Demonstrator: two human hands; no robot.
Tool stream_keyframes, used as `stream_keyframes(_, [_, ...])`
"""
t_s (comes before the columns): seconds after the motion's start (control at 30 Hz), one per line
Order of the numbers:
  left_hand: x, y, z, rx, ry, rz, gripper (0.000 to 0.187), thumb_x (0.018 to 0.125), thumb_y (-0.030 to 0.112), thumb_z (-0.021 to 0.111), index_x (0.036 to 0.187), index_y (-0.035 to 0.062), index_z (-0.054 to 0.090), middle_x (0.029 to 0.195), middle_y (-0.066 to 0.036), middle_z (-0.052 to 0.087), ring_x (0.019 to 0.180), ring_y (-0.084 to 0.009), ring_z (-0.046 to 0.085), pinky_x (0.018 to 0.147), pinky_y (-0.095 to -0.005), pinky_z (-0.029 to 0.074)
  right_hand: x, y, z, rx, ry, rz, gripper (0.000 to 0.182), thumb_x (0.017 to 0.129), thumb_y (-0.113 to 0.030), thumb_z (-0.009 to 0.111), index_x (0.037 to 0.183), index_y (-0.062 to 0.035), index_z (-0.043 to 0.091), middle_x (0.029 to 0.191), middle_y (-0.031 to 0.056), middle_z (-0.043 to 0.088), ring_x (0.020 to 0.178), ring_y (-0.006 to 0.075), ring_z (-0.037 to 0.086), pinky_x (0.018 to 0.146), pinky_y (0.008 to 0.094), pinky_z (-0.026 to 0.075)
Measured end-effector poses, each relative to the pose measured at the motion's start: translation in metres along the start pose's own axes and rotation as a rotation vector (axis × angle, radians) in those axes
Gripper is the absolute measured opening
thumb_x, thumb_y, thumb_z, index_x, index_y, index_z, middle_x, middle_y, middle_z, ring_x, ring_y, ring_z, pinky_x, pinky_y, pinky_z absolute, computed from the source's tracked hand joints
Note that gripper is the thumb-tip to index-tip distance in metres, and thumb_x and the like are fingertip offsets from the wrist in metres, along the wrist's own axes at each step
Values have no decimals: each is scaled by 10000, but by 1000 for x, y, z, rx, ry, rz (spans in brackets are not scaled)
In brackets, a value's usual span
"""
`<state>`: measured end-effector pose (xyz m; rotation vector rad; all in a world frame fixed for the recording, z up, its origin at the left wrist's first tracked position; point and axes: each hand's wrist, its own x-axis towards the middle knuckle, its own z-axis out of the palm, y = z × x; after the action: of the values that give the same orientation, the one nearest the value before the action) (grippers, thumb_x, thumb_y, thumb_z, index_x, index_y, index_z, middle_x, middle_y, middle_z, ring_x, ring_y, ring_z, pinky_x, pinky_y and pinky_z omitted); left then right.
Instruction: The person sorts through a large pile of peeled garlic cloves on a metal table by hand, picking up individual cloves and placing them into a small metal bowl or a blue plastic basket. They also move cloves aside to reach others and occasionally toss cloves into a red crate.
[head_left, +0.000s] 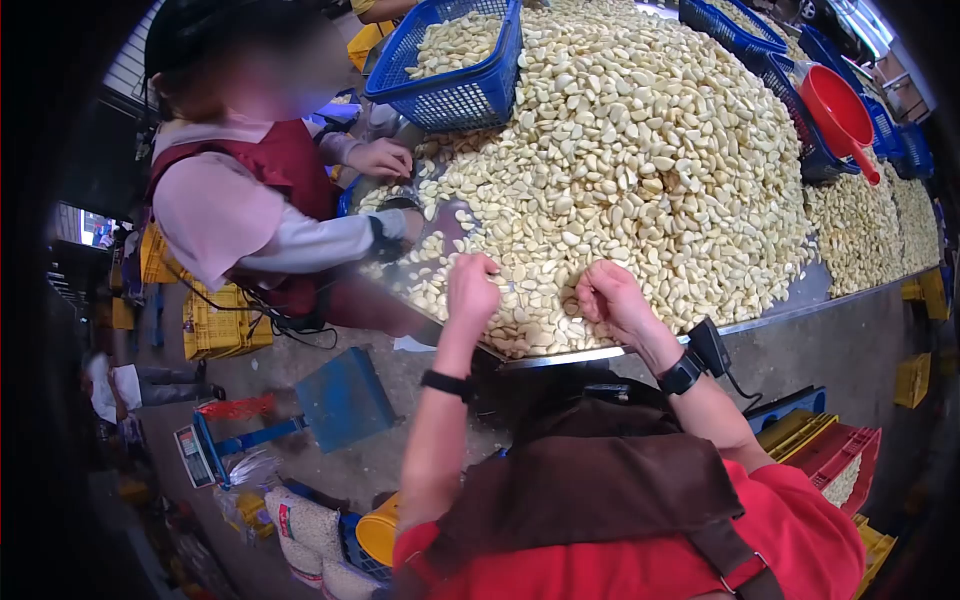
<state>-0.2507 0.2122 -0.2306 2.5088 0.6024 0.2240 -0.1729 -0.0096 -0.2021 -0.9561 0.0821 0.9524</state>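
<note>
A large heap of pale, flat, bean-like pieces (640,150) covers the metal table (580,357). Over the near edge of the heap is my left hand (473,288), its fingers curled in; whatever they may hold is hidden. My right hand (612,296) is a short way to the right, at the heap's near side, with thumb and fingers pinched together over the pieces. What lies between those fingertips is too small to make out. The two hands are apart, with loose pieces between them.
A co-worker (250,200) stands at the left, both hands at the heap's left edge. A blue basket (450,90) of pieces sits at the back left. At the right are a red scoop (838,108) and more blue baskets. A blue platform scale (345,400) stands on the floor.
</note>
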Motion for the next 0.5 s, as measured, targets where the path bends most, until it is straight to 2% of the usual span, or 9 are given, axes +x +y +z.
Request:
stream_keyframes(0.1, [25, -19, 19, -25, -23, 65, 163, 699, -46, 530, 795, 49, 621, 943, -157, 563, 901, -341, 566, 775, -394, 466, -4, -7, -26, -49, -26, -10, 109, 949, -115, 474, 880, -48, 525, 746, 53, 591, 572, 110, 533, 485, 225, 426])
stream_keyframes(0.17, [38, -27, 32, 85, -220, 101, 153, 723, 0, 558, 834, 61, 643, 942, -141, 561, 917, -337, 566, 778, -394, 466, -9, -13, -29, -56, -22, 2, 82, 942, -105, 485, 906, -46, 530, 738, 48, 585, 567, 106, 527, 484, 220, 419])
stream_keyframes(0.2, [41, -26, 34, 105, -173, 114, 103, 734, 51, 612, 832, 55, 644, 877, -122, 593, 809, -309, 596, 713, -379, 479, -10, -15, -32, -53, -12, 12, 64, 934, -94, 496, 931, -44, 535, 730, 43, 579, 562, 102, 521, 483, 215, 413])
stream_keyframes(0.23, [39, -27, 35, 113, -174, 113, 103, 734, 51, 612, 832, 55, 644, 877, -122, 593, 809, -309, 596, 713, -379, 479, -10, -14, -37, -47, -16, 13, 64, 934, -94, 496, 931, -44, 535, 730, 43, 579, 562, 102, 521, 483, 215, 413])
stream_keyframes(0.3, [41, -24, 33, -191, -211, -173, 83, 739, 94, 651, 792, 34, 630, 754, -92, 605, 637, -241, 585, 616, -363, 474, -4, -14, -45, -204, -98, -19, 51, 917, -73, 514, 950, -45, 539, 723, 29, 566, 563, 95, 511, 490, 201, 402])
stream_keyframes(0.33, [38, -20, 33, -256, -103, -162, 91, 789, 108, 643, 797, 22, 612, 671, -47, 594, 549, -147, 538, 530, -291, 445, -4, -17, -45, -321, -102, -18, 81, 906, -88, 530, 964, -34, 550, 725, 15, 558, 585, 88, 501, 520, 199, 404])
stream_keyframes(0.37, [36, -18, 33, -245, -105, -158, 91, 789, 108, 643, 797, 22, 612, 671, -47, 594, 549, -147, 538, 530, -291, 445, 1, -15, -46, -310, -104, -21, 81, 906, -88, 530, 964, -34, 550, 725, 15, 558, 585, 88, 501, 520, 199, 404])
stream_keyframes(0.43, [22, 19, 11, -763, -259, -359, 89, 855, 106, 605, 892, 25, 614, 702, -24, 595, 576, -89, 529, 510, -221, 424, 16, -4, -43, -808, -76, -306, 169, 939, -162, 519, 1036, -29, 561, 768, 8, 557, 643, 63, 511, 556, 205, 422])
stream_keyframes(0.5, [-3, 57, 3, -1039, -274, -428, 102, 889, 99, 591, 948, 16, 588, 747, -31, 607, 576, -79, 537, 495, -196, 428, 25, 1, -27, -749, -100, -340, 212, 942, -194, 520, 1059, -25, 573, 768, -4, 560, 671, 66, 507, 592, 216, 433])
